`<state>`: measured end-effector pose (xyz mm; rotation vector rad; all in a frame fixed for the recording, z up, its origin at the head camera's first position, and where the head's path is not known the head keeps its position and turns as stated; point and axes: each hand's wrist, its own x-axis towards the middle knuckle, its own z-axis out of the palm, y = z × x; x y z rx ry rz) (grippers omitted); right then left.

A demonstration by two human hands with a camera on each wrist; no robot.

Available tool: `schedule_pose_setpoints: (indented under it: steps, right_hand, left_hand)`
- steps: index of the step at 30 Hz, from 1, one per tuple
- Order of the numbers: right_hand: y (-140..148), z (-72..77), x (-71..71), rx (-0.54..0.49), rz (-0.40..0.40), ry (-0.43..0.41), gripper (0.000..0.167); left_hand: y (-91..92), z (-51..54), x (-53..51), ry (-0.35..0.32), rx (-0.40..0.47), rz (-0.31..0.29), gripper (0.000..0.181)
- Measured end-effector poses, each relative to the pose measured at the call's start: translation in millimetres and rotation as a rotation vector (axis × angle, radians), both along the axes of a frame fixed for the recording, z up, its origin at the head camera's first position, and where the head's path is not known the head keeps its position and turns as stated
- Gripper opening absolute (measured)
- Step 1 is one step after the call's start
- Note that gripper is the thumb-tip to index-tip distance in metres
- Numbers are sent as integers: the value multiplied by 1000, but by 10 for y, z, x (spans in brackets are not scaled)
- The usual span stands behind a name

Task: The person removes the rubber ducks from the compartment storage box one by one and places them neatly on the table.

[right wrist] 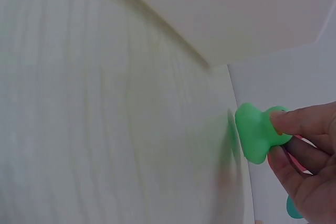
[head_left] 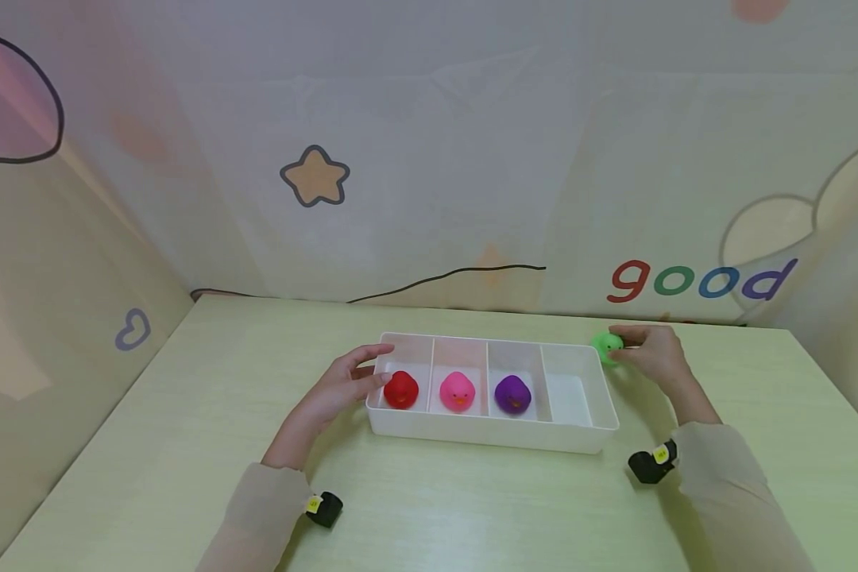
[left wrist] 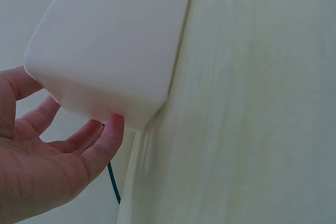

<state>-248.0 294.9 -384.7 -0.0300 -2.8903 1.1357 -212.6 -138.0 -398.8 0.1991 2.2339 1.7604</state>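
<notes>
A white divided box (head_left: 486,433) stands on the table, with a red rubber duck (head_left: 401,391), a pink rubber duck (head_left: 457,392) and a purple rubber duck (head_left: 512,396) in its first three compartments from the left. My left hand (head_left: 339,385) holds the box's left end, a digit over the rim beside the red duck. In the left wrist view, bent fingers (left wrist: 113,129) touch the outside of the end wall. Beyond the box's back right corner, my right hand (head_left: 654,355) pinches a green rubber duck (right wrist: 257,129) between thumb and fingers.
The pale wooden table (head_left: 472,508) runs back to a printed cloth backdrop (head_left: 429,175) with a star and the word "good". Cloth also hangs at both sides. Each wrist carries a small black camera (head_left: 653,463).
</notes>
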Motion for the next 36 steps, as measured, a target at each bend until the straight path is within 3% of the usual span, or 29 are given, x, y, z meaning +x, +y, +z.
schedule_pose_setpoints:
  steps: [27, 36]
  right_hand:
    - [16, -48, 2, -25, -45, -46, 49]
    - [-39, 69, 105, -96, -13, 41, 51]
  left_hand:
    - [3, 34, 19, -7, -6, -3, 46]
    - [7, 32, 21, -5, -9, -2, 45]
